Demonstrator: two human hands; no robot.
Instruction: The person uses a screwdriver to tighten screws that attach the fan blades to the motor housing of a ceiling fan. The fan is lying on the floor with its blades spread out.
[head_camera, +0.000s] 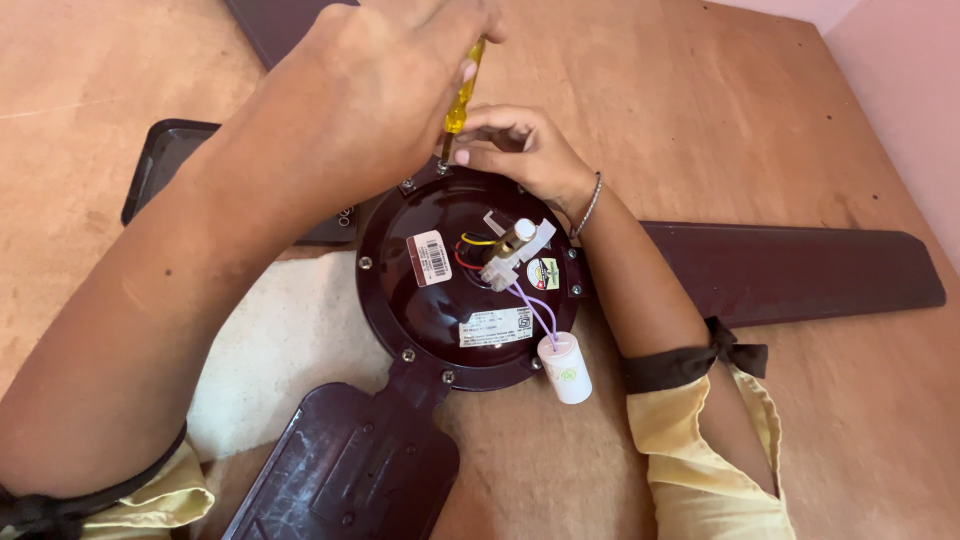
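Down on the brown floor (800, 110) lies a dark maroon ceiling fan, its motor housing (455, 285) face up. Leftmost, one blade (170, 160) runs toward the frame's left edge, with open floor beyond it. The left hand (390, 80) is closed around a yellow-handled screwdriver (460, 100), tip down at the housing's top rim, seemingly on a screw. Just beside it, the right hand (525, 150) rests narrow-fingered on that rim. A white capacitor (566, 368) hangs off purple wires at the lower edge. Rightmost, another blade (800, 270) stretches near the pink wall (900, 90).
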